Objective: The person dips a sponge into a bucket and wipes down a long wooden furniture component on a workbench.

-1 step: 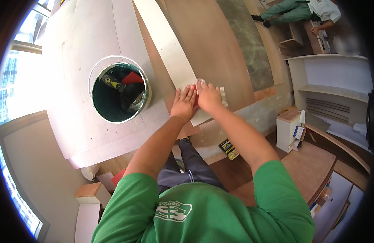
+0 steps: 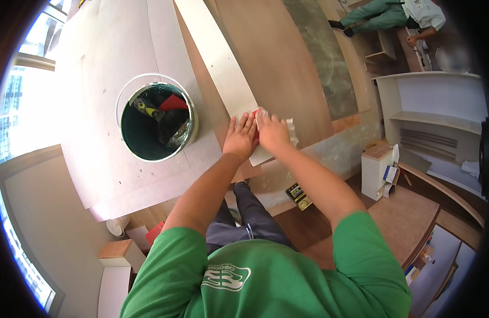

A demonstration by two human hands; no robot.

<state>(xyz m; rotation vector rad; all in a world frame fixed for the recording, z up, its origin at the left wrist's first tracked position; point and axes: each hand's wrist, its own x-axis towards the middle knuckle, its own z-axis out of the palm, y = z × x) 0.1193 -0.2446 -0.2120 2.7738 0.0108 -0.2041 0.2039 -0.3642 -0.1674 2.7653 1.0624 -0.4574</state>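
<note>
My left hand (image 2: pixel 240 140) lies with its fingers stretched out on the near end of a long pale board (image 2: pixel 223 63). Close against its fingertips and thumb is a small flat red piece (image 2: pixel 256 131), mostly covered by both hands. My right hand (image 2: pixel 274 133) is bent round a crumpled white cloth or paper (image 2: pixel 292 132), pressing it beside the red piece. A bit of the white material also shows at the fingertips. What lies under the right palm is hidden.
Left of my hands stands an open bucket (image 2: pixel 194 130) holding a yellow-green-handled tool (image 2: pixel 149 109) and a red piece (image 2: pixel 173 102). Brown sheets (image 2: pixel 276 58) lie under the board. A person (image 2: pixel 379 15) is at the far right, near white shelving (image 2: pixel 435 123). A black-and-yellow package (image 2: pixel 299 196) lies below.
My right hand has slid slightly toward me with the white crumpled material. My left hand stays in place.
</note>
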